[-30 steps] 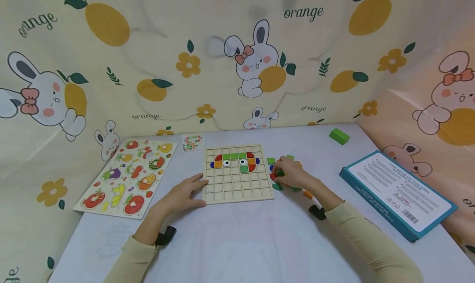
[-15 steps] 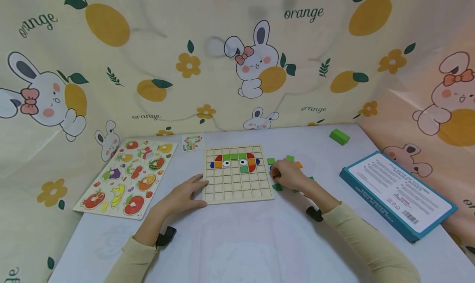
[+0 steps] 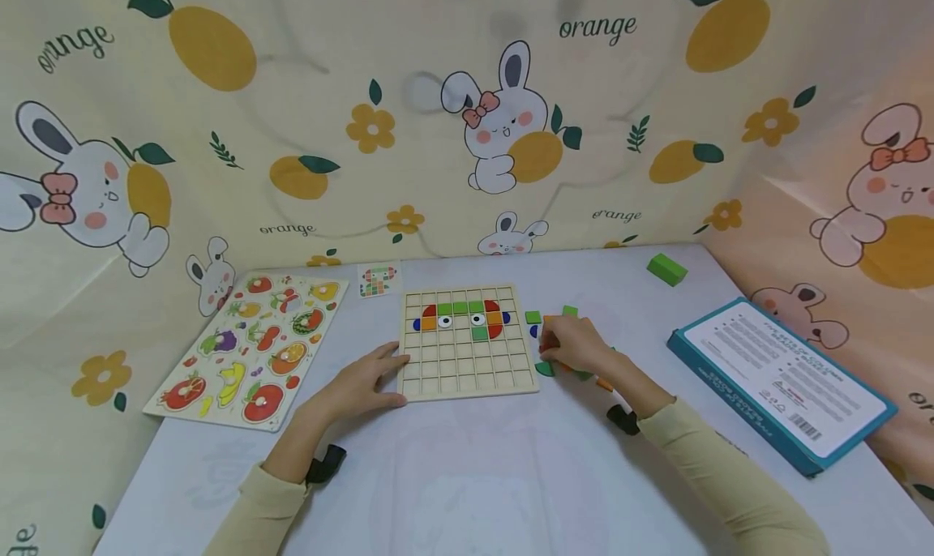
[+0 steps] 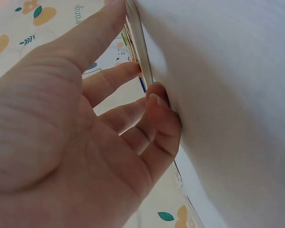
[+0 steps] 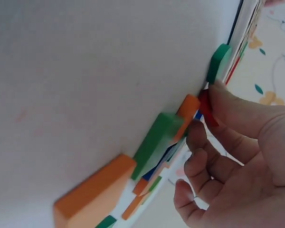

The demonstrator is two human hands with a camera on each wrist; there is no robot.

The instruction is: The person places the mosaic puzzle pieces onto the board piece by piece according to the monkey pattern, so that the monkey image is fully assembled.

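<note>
The wooden grid board (image 3: pixel 467 369) lies mid-table, its upper rows holding red, green, orange and blue pieces and two eye pieces. My left hand (image 3: pixel 359 386) rests at the board's left edge, fingers spread; in the left wrist view the thumb and fingertips of this hand (image 4: pixel 80 123) touch the rim. Right of the board, my right hand (image 3: pixel 579 345) is over the loose pieces. In the right wrist view, a red piece (image 5: pixel 207 107) is pinched by the thumb and a finger of this hand (image 5: pixel 242 142), beside a green rounded piece (image 5: pixel 219 62) and an orange one (image 5: pixel 96 190).
A fruit puzzle board (image 3: pixel 251 349) lies at the left, with a small pattern card (image 3: pixel 379 280) behind the grid board. The blue-edged box (image 3: pixel 784 382) lies at the right, and a green block (image 3: pixel 667 269) sits at the back right.
My right hand moved slightly left, then back right among the loose pieces. The red piece seen beside its fingertips earlier no longer lies there. My left hand has stayed still.
</note>
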